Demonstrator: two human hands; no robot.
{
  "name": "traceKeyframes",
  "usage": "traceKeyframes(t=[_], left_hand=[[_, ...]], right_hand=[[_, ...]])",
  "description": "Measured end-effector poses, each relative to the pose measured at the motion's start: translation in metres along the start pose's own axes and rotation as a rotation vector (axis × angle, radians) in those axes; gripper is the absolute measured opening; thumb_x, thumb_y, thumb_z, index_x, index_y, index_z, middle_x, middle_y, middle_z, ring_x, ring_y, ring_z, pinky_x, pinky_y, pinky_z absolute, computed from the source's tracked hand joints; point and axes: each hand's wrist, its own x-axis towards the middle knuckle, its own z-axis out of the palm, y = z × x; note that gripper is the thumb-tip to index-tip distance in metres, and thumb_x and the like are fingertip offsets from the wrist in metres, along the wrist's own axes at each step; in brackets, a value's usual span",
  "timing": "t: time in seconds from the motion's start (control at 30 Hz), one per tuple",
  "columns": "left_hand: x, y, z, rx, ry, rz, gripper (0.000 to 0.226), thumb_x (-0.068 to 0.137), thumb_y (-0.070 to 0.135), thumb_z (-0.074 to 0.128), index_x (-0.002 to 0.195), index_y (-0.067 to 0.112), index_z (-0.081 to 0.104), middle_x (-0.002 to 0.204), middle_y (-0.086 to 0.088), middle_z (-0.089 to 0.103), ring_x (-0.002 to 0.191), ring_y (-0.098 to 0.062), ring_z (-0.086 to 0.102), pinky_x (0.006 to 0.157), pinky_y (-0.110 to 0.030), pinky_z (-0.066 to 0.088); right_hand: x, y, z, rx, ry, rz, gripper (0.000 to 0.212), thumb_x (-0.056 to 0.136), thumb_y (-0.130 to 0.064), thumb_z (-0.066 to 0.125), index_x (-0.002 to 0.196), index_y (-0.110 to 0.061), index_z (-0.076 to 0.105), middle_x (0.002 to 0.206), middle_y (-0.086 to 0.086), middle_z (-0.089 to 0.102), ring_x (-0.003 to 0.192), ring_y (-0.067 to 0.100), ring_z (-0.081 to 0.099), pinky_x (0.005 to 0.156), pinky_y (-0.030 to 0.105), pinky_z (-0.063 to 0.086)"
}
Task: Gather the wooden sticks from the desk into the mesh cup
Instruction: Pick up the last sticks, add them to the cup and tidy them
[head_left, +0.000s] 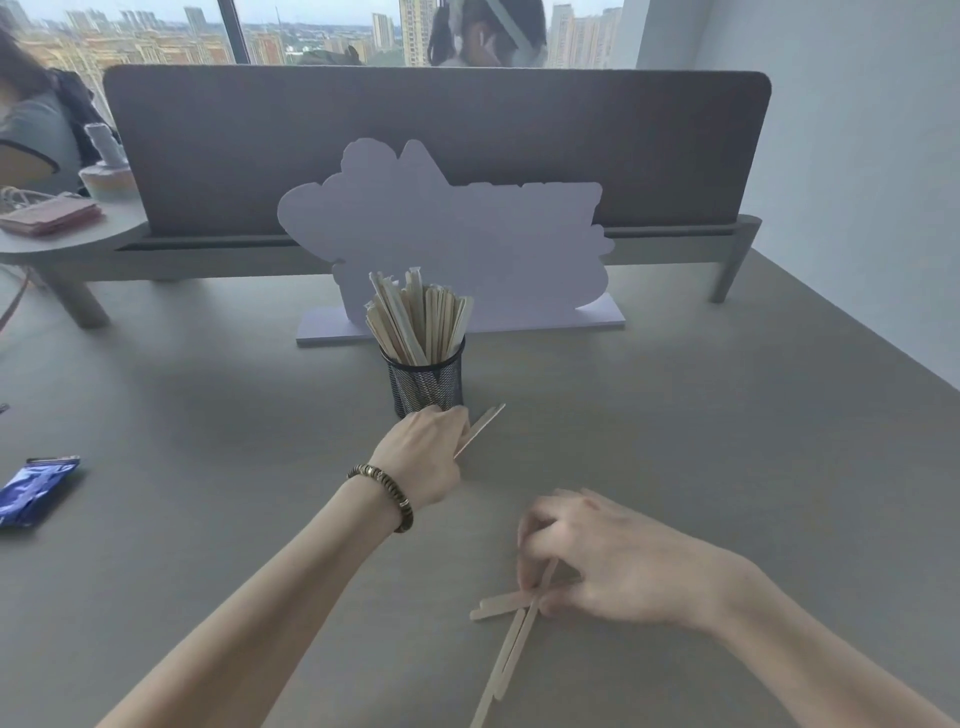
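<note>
Head view: your two hands work over the grey desk (208, 395).
Beyond your left hand: the mesh cup (423, 382), packed with upright sticks, stands just past your knuckles; a white cutout board (467, 249) rises behind it.
Far left: a blue packet (34, 488) lies well apart.
Left hand (423, 457): closed on one wooden stick (480, 428), tip angled up to the right.
Right hand (602, 558): fingers pinched together on crossed loose sticks (506, 631) on the desk; blurred, so the exact grip is uncertain.

Sticks (415, 322) in cup (427, 382), desk (727, 441) centre.
</note>
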Motion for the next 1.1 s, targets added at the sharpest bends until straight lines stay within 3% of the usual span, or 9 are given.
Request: traceKeyframes(t=[0.1, 0.23, 0.37, 0.5, 0.6, 0.67, 0.8, 0.93, 1.1], left_hand=[[-0.005, -0.004, -0.001, -0.037, -0.023, 0.013, 0.035, 0.079, 0.002, 0.052, 0.111, 0.015, 0.055, 0.109, -0.009, 0.054, 0.100, -0.031, 0.057, 0.084, -0.038, 0.049], [-0.013, -0.009, 0.000, 0.028, -0.006, 0.015, 0.023, 0.085, 0.004, 0.049, 0.105, 0.010, 0.057, 0.108, -0.010, 0.050, 0.102, -0.031, 0.054, 0.085, -0.042, 0.050], [-0.022, -0.012, -0.004, 0.236, 0.034, 0.011, 0.009, 0.091, 0.011, 0.049, 0.094, 0.016, 0.056, 0.102, -0.008, 0.055, 0.099, -0.030, 0.055, 0.072, -0.036, 0.045], [-0.026, -0.018, -0.008, 0.293, 0.024, -0.004, 0.011, 0.091, 0.012, 0.052, 0.082, 0.019, 0.050, 0.095, -0.007, 0.064, 0.089, -0.032, 0.063, 0.064, -0.033, 0.042], [-0.028, -0.020, -0.011, 0.278, -0.028, -0.032, 0.004, 0.089, 0.015, 0.053, 0.086, 0.014, 0.055, 0.098, -0.007, 0.067, 0.091, -0.033, 0.065, 0.066, -0.033, 0.047], [-0.029, -0.022, -0.013, 0.251, -0.068, -0.047, 0.015, 0.083, 0.012, 0.052, 0.093, 0.012, 0.063, 0.099, -0.008, 0.069, 0.092, -0.033, 0.065, 0.071, -0.034, 0.052], [-0.032, -0.024, -0.016, 0.228, -0.109, -0.060, 0.017, 0.081, 0.013, 0.053, 0.094, 0.012, 0.063, 0.098, -0.008, 0.067, 0.092, -0.033, 0.064, 0.072, -0.034, 0.051], [-0.034, -0.027, -0.016, 0.232, -0.116, -0.001, 0.015, 0.080, 0.012, 0.053, 0.092, 0.009, 0.062, 0.099, -0.010, 0.066, 0.090, -0.034, 0.063, 0.073, -0.037, 0.053], [-0.035, -0.032, -0.019, 0.230, -0.152, 0.033, 0.020, 0.074, 0.014, 0.055, 0.090, 0.009, 0.065, 0.094, -0.010, 0.068, 0.087, -0.033, 0.064, 0.074, -0.038, 0.056]], right_hand=[[0.001, -0.001, 0.002, -0.022, -0.005, -0.009, 0.023, 0.087, -0.033, 0.070, 0.110, -0.029, 0.071, 0.113, -0.011, 0.060, 0.110, 0.009, 0.052, 0.098, 0.029, 0.038], [0.003, -0.001, 0.003, -0.062, 0.003, 0.001, 0.017, 0.091, -0.025, 0.066, 0.108, -0.027, 0.072, 0.107, -0.007, 0.065, 0.101, 0.013, 0.060, 0.088, 0.024, 0.040], [0.002, -0.003, -0.004, -0.012, -0.011, 0.049, 0.015, 0.090, -0.020, 0.064, 0.103, -0.024, 0.070, 0.101, -0.007, 0.064, 0.094, 0.013, 0.062, 0.074, 0.017, 0.035], [0.002, -0.006, -0.003, -0.036, -0.030, 0.073, 0.019, 0.088, -0.016, 0.057, 0.099, -0.024, 0.069, 0.099, -0.007, 0.059, 0.098, 0.013, 0.060, 0.082, 0.020, 0.041], [0.002, -0.008, -0.001, -0.051, -0.051, 0.081, 0.020, 0.086, -0.016, 0.054, 0.099, -0.025, 0.066, 0.102, -0.006, 0.063, 0.099, 0.013, 0.058, 0.083, 0.025, 0.043], [0.002, -0.009, -0.002, -0.052, -0.069, 0.092, 0.018, 0.087, -0.016, 0.055, 0.100, -0.025, 0.062, 0.098, -0.008, 0.065, 0.092, 0.013, 0.058, 0.077, 0.025, 0.042], [0.001, -0.013, -0.006, -0.013, -0.083, 0.107, 0.024, 0.084, -0.014, 0.057, 0.104, -0.027, 0.061, 0.087, -0.015, 0.059, 0.079, 0.006, 0.051, 0.062, 0.012, 0.036], [0.006, -0.016, -0.004, -0.011, -0.044, 0.072, 0.028, 0.084, -0.013, 0.054, 0.107, -0.024, 0.066, 0.089, -0.013, 0.056, 0.078, 0.004, 0.047, 0.065, 0.010, 0.035], [0.017, -0.027, -0.002, 0.003, -0.041, 0.061, 0.019, 0.091, -0.013, 0.048, 0.103, -0.017, 0.063, 0.100, -0.002, 0.048, 0.089, 0.015, 0.049, 0.078, 0.024, 0.037]])
